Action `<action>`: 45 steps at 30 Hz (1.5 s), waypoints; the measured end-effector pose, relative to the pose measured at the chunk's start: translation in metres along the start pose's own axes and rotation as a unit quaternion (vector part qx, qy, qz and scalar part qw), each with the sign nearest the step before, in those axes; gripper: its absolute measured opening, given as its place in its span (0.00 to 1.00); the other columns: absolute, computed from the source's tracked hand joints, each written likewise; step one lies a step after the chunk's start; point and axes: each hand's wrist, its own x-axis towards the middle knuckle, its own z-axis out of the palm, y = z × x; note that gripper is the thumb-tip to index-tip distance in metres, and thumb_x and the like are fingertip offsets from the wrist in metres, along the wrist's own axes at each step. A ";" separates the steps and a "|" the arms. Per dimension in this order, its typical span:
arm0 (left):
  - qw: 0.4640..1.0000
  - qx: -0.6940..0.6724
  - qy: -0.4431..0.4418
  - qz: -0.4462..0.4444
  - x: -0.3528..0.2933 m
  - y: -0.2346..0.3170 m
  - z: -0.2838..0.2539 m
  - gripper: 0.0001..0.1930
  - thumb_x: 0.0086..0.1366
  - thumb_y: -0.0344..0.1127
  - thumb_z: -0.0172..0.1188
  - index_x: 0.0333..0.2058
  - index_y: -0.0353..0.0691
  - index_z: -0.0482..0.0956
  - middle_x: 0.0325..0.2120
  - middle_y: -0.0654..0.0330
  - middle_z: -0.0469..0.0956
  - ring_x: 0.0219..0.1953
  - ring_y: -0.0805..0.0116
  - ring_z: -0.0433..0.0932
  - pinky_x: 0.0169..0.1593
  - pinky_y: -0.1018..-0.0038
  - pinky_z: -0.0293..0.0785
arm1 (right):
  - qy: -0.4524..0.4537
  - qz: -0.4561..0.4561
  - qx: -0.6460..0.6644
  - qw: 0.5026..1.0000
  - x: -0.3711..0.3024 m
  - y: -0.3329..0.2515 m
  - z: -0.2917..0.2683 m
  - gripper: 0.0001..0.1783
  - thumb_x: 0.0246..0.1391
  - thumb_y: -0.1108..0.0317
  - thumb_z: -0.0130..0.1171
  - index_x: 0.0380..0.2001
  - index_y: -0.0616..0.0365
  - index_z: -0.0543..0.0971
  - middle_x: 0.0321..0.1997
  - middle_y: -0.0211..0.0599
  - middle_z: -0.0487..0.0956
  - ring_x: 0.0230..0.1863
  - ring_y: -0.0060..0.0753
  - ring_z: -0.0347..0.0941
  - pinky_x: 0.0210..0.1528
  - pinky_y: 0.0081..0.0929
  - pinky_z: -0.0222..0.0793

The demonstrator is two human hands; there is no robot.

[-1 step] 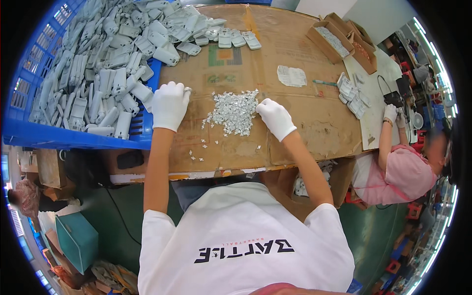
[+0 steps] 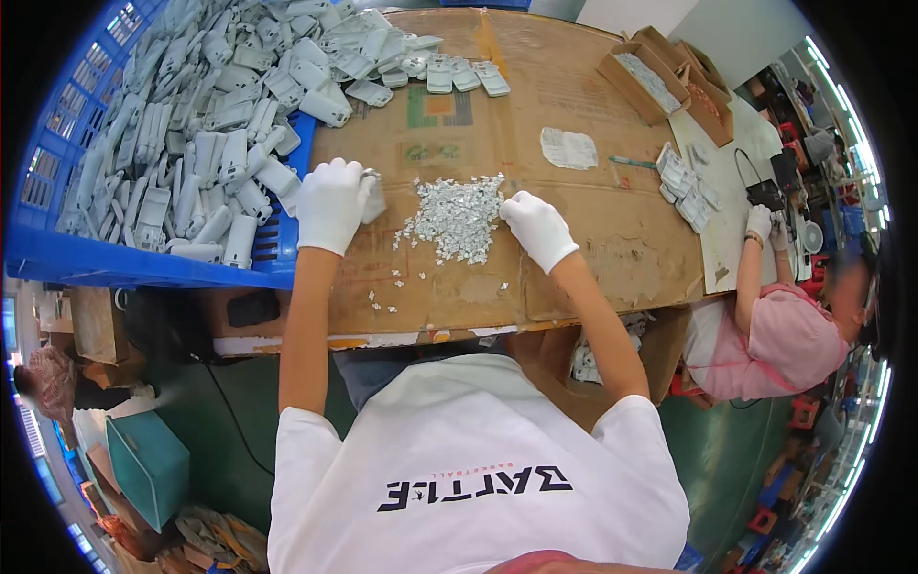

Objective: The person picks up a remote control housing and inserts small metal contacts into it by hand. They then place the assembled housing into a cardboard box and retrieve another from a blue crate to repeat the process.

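Note:
My left hand (image 2: 330,206), in a white glove, is closed on a light grey plastic casing (image 2: 374,199) that shows past the thumb side. Most of that casing is hidden by the glove. To its right, a pile of small shiny metal pieces (image 2: 451,218) lies on the cardboard-covered table (image 2: 612,230). My right hand (image 2: 538,230), also gloved, has its fingertips pinched together at the pile's right edge. Whether a small piece is between those fingers cannot be made out. A blue crate (image 2: 153,275) beside my left hand is heaped with similar grey casings (image 2: 206,158).
More casings (image 2: 464,76) lie at the far edge, others (image 2: 681,182) at the right near a green pen (image 2: 631,162) and a crumpled white sheet (image 2: 568,148). Cardboard boxes (image 2: 639,81) stand at the far right. A gloved co-worker (image 2: 779,325) in pink works at the right.
The casing in my left hand has come into fuller view, turned out to the right of the thumb. My right hand has barely moved.

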 end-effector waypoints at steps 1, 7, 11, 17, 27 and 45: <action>1.000 0.001 0.001 -0.004 -0.003 -0.001 0.001 0.11 0.61 0.42 0.64 0.27 0.42 0.78 0.27 0.54 0.75 0.32 0.54 0.77 0.38 0.60 0.74 | -0.016 0.033 0.026 0.999 -0.001 0.001 -0.005 0.03 0.55 0.72 0.57 0.33 0.53 0.78 0.37 0.42 0.78 0.40 0.48 0.78 0.40 0.43 0.76; 0.824 -0.489 -0.177 -0.226 -0.003 0.011 -0.018 0.12 0.63 0.35 0.64 0.42 0.33 0.84 0.36 0.54 0.84 0.36 0.69 0.84 0.38 0.73 0.81 | 0.000 0.110 0.040 0.993 -0.002 -0.025 -0.031 0.02 0.54 0.73 0.60 0.32 0.55 0.77 0.36 0.43 0.78 0.39 0.49 0.77 0.42 0.40 0.74; 0.693 -0.638 -0.233 -0.242 -0.003 0.045 -0.026 0.14 0.69 0.36 0.59 0.43 0.28 0.83 0.35 0.56 0.82 0.35 0.70 0.83 0.39 0.74 0.85 | 0.173 -0.040 0.239 0.955 0.027 -0.115 -0.063 0.07 0.48 0.73 0.65 0.32 0.53 0.79 0.36 0.38 0.74 0.41 0.46 0.75 0.42 0.38 0.72; 0.633 -0.689 -0.239 -0.261 -0.007 0.066 -0.024 0.14 0.70 0.36 0.56 0.41 0.29 0.83 0.32 0.58 0.81 0.36 0.72 0.82 0.39 0.74 0.84 | 0.164 0.005 0.176 0.971 0.035 -0.121 -0.044 0.07 0.45 0.74 0.68 0.30 0.53 0.81 0.37 0.36 0.73 0.40 0.41 0.75 0.40 0.34 0.72; 0.953 -0.282 -0.110 -0.014 -0.010 0.095 -0.048 0.12 0.67 0.33 0.52 0.42 0.36 0.82 0.31 0.50 0.79 0.37 0.55 0.82 0.41 0.65 0.79 | 0.089 0.132 0.340 0.927 0.040 -0.103 -0.045 0.18 0.47 0.71 0.68 0.42 0.59 0.76 0.35 0.37 0.79 0.38 0.33 0.79 0.41 0.30 0.74; 0.921 -0.363 0.079 -0.118 -0.041 0.128 -0.031 0.20 0.53 0.24 0.64 0.46 0.42 0.78 0.39 0.54 0.79 0.40 0.53 0.81 0.43 0.66 0.79 | 0.065 0.144 0.414 0.896 0.017 -0.112 -0.048 0.15 0.55 0.77 0.56 0.47 0.62 0.79 0.37 0.40 0.83 0.38 0.24 0.78 0.43 0.24 0.74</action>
